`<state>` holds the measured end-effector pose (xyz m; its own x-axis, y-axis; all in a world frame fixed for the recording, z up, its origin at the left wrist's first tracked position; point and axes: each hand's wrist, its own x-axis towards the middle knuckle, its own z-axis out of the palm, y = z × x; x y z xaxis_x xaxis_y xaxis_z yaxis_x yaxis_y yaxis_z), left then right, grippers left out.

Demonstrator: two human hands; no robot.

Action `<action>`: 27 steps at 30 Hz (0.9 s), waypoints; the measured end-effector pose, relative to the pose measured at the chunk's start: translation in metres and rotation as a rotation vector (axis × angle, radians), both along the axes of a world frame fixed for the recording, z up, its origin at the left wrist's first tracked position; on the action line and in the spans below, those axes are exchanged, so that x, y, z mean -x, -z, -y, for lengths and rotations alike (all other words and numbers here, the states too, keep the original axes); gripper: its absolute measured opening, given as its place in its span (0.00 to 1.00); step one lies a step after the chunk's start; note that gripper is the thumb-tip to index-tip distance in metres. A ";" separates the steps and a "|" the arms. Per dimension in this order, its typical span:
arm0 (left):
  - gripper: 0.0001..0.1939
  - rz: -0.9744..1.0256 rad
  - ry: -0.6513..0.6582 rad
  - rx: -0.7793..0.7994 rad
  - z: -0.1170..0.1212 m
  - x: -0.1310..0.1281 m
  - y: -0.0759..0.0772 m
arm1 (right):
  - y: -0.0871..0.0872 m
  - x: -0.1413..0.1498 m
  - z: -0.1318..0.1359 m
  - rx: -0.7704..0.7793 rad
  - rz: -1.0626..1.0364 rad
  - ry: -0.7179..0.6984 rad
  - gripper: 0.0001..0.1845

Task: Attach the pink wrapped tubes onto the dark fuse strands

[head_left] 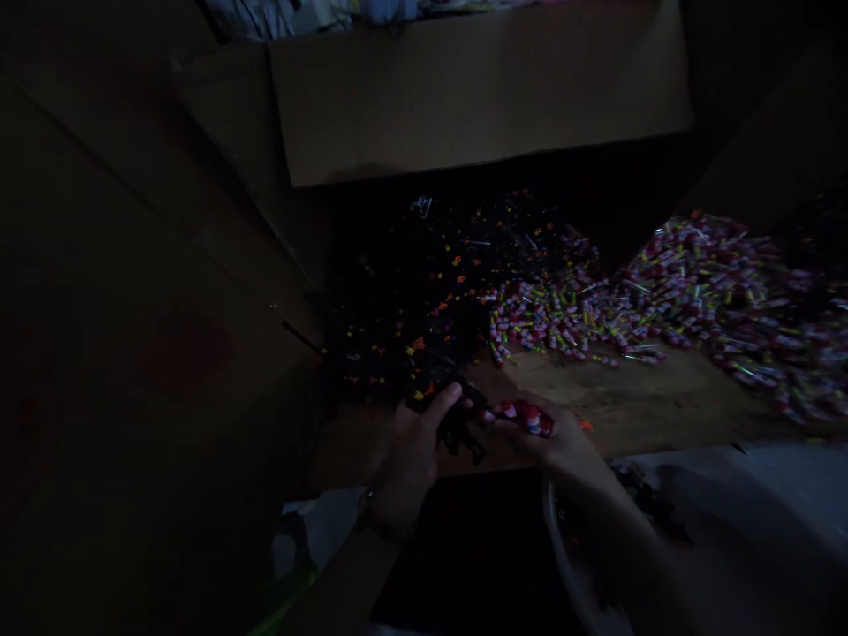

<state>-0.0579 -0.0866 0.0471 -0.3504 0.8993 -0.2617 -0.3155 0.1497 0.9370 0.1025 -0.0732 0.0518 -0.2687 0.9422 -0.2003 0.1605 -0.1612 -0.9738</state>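
The scene is very dark. My left hand (420, 437), with a band at the wrist, is closed around small black pieces (458, 435), its thumb pressed on top. Close beside it, my right hand (560, 437) is closed around several small red-and-white pieces (532, 419); their exact kind is too dim to tell. Both hands are over the front edge of a wooden tabletop (616, 389). Just beyond my left hand spreads a heap of black pieces (390, 322) mixed with orange and yellow bits. To the right lies a pile of small red, white and yellow pieces (570, 318).
A large cardboard box flap (477, 97) overhangs the back of the table. A brown panel (146, 291) stands on the left. Below the edge, under my right forearm, is a pale-rimmed container (555, 530) holding dark bits.
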 end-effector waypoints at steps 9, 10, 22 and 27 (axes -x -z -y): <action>0.13 0.099 -0.037 0.082 0.004 -0.005 -0.012 | -0.015 -0.005 -0.009 0.045 0.009 -0.109 0.14; 0.12 0.097 -0.022 0.071 0.004 -0.005 -0.013 | -0.015 -0.005 -0.009 0.038 0.006 -0.102 0.14; 0.11 -0.226 0.152 0.115 0.004 0.018 -0.003 | -0.001 -0.010 -0.006 0.137 -0.095 0.084 0.16; 0.15 -0.162 0.178 0.195 0.001 0.025 0.017 | 0.027 -0.011 -0.006 0.305 -0.174 0.105 0.17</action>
